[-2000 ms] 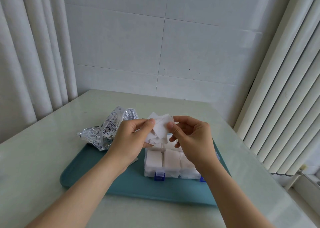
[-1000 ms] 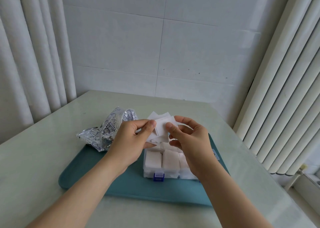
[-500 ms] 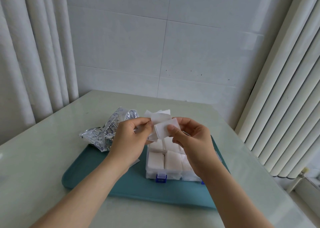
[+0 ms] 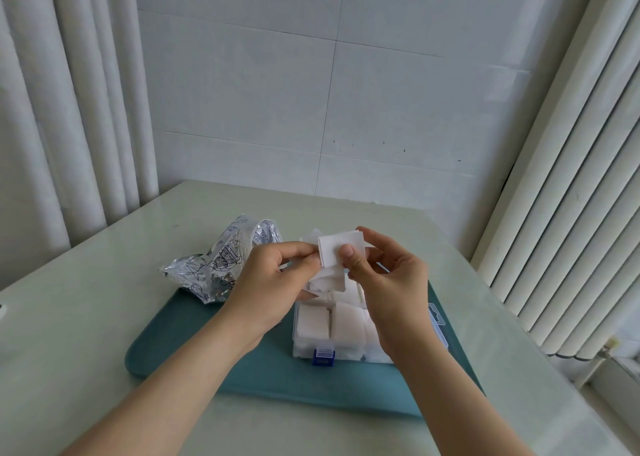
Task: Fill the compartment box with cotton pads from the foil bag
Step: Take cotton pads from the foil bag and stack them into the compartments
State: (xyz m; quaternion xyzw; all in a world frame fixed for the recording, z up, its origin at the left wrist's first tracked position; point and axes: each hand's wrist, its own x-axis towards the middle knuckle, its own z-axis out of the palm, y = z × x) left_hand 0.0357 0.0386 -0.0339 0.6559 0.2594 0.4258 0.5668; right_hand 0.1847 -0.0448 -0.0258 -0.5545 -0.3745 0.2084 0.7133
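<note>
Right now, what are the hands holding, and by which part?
A few cotton pads. The right hand pinches the front pad's lower middle under its thumb; the left hand pinches the left edges.

Soft, even daylight filled the scene, bright with a cool greenish cast, and the shadows were weak and soft-edged. The blinds (image 4: 571, 178) on the right and the curtain (image 4: 69, 109) on the left both glowed pale, so the source could not be pinned down. The table (image 4: 86, 317) carried a dull sheen, the foil bag (image 4: 211, 268) threw small sharp glints, and the cotton pads (image 4: 341, 248) were nearly washed out, their edges hard to separate. A faint shadow lay on the tray (image 4: 194, 358) beneath the left hand (image 4: 273, 282). Focus was crisp at centre; the wide lens bowed blinds and curtain inward toward the edges.
</note>
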